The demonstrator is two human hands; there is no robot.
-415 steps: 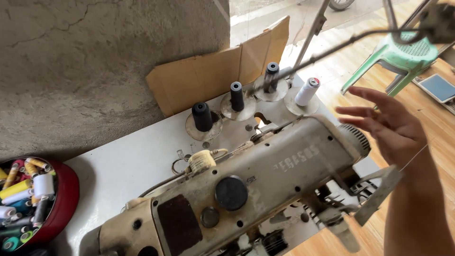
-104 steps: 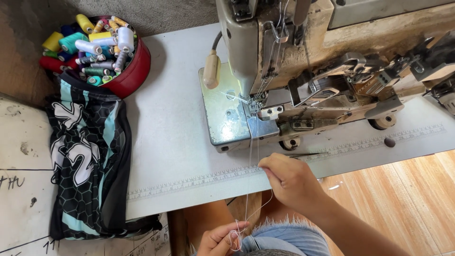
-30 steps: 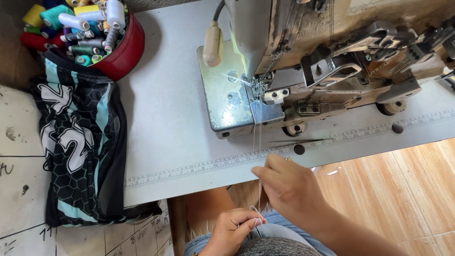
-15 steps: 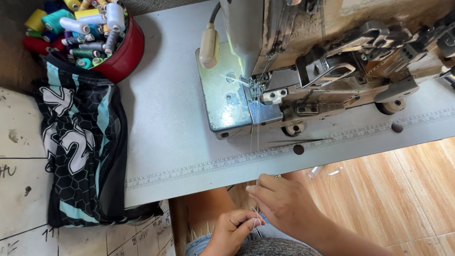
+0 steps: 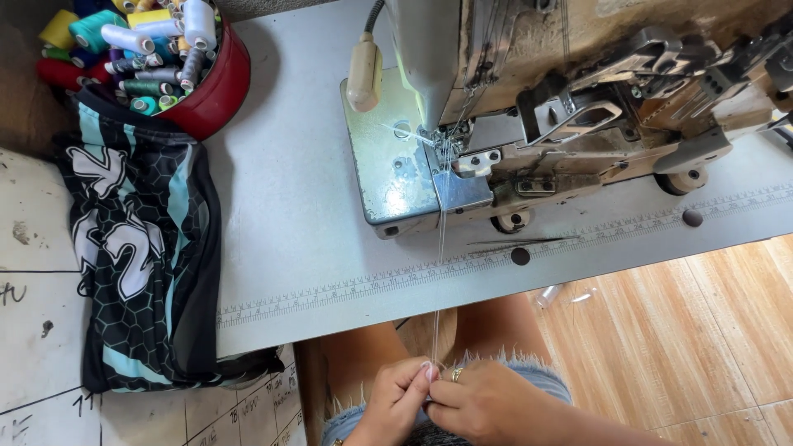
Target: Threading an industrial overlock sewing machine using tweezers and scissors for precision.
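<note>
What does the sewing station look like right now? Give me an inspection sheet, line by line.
Surface: grey table with a ruler strip along its front edge.
Job's things: white threads run taut from the sewing machine to the hands.
Clutter: black-and-teal garment; red bowl of thread spools; tweezers.
Grippers: left hand and right hand pinch the threads together over the lap.
Cables: one dark cable behind the machine.
Surroundings: wooden floor; marked board on the left.

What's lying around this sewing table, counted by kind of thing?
Sewing machine: 1
Red bowl of thread spools: 1
Black and teal garment: 1
Tweezers: 1
Hands, left hand and right hand, pinching the thread: 2
Total: 6
</note>
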